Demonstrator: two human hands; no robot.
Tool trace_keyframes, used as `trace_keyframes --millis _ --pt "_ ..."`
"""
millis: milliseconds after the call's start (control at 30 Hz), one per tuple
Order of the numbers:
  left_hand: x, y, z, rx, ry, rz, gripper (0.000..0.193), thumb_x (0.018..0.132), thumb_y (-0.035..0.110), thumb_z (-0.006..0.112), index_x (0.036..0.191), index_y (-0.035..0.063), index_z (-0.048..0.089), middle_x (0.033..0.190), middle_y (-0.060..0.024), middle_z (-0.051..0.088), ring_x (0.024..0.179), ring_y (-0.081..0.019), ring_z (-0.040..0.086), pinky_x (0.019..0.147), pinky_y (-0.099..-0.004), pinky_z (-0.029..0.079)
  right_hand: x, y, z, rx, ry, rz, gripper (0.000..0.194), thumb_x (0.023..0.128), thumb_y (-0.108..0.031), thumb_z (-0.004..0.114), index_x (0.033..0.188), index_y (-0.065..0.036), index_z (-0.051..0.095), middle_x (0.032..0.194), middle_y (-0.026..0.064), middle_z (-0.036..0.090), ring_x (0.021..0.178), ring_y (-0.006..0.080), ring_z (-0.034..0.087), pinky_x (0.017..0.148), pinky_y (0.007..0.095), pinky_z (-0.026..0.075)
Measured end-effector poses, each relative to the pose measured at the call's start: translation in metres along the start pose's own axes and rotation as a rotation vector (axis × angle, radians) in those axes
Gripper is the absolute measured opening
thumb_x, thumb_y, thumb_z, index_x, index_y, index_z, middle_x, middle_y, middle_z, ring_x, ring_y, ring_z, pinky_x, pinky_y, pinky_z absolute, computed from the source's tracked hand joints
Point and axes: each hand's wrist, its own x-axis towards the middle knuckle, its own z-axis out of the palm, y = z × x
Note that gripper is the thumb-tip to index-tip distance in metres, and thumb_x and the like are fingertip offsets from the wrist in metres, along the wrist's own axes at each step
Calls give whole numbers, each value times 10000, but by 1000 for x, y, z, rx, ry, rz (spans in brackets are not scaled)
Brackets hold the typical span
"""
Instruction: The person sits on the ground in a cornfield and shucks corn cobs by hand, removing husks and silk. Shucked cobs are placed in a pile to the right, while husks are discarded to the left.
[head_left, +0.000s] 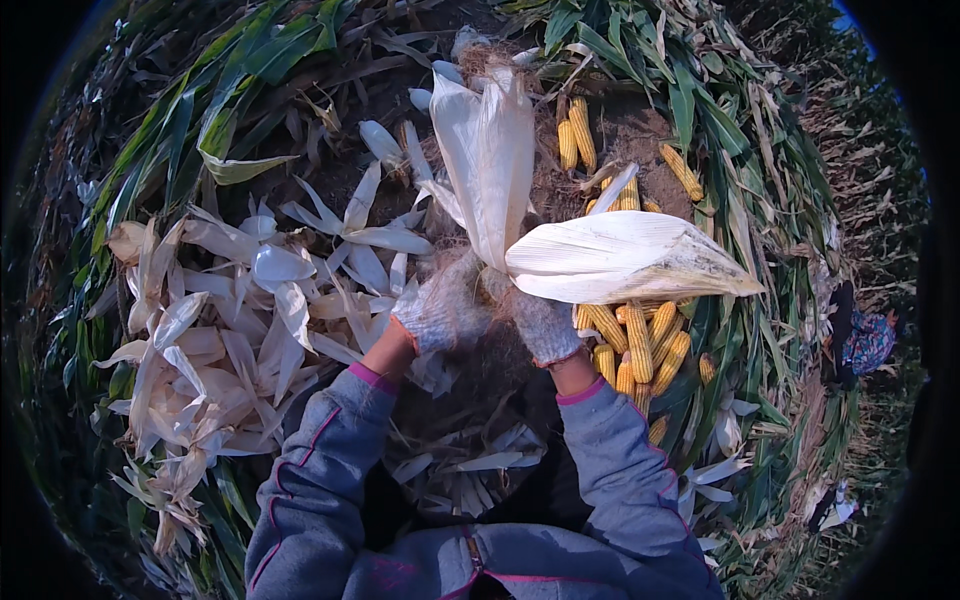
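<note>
My left hand (446, 304), in a white knitted glove with an orange cuff, is closed at the base of pale dry corn husks. Pressed close beside it, my right hand (546, 322), gloved alike, grips the same bunch. One broad husk leaf (487, 165) stands up away from me, and another husk leaf (630, 259) spreads to the right over part of the bare corn cobs. Brown corn silk clings around the gloves. Whether an ear sits between my hands is hidden by the gloves and husks.
Peeled yellow corn cobs (637, 345) lie piled at the right, with several more farther off (577, 135). Stripped husks (225, 337) are heaped at the left. Green corn stalks (772, 225) ring the spot. Someone in patterned clothing (866, 341) is at the far right.
</note>
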Motion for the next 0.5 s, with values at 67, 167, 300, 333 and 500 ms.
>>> trace_keyframes --millis 67,167,300,333,500 --pt "-1 2 3 -92 -3 -73 553 808 121 713 1288 6 462 1170 -111 591 1062 -176 553 972 -350 428 4 -6 -4 405 88 177 297 831 -133 650 1102 -17 607 1037 126 641 915 273 604 856 383 476" --pt "2 11 0 -60 -102 -230 559 817 176 716 1288 11 463 1185 -97 592 1041 -163 562 952 -344 440 9 -14 -9 786 221 361 336 798 -29 684 1114 6 574 988 83 633 831 190 595 745 313 508" --pt "3 28 -1 -94 -134 -207 627 774 326 745 1264 17 507 1163 -153 620 1084 -238 580 954 -375 439 17 -12 -10 1290 238 699 329 766 -35 729 1065 25 605 971 55 640 828 128 594 731 259 508" --pt "3 32 -1 -93 -139 -253 637 775 336 743 1275 22 503 1175 -151 617 1096 -231 574 959 -372 435 18 -9 -10 1337 239 688 341 760 -37 739 1067 25 604 972 57 639 831 130 594 734 260 508" --pt "-1 42 6 -214 -16 -313 630 790 376 728 1251 -4 524 1136 -128 636 1013 -194 607 885 -331 482 20 7 -6 1345 136 556 518 776 -112 767 1212 10 515 1090 72 606 927 151 589 788 279 512"
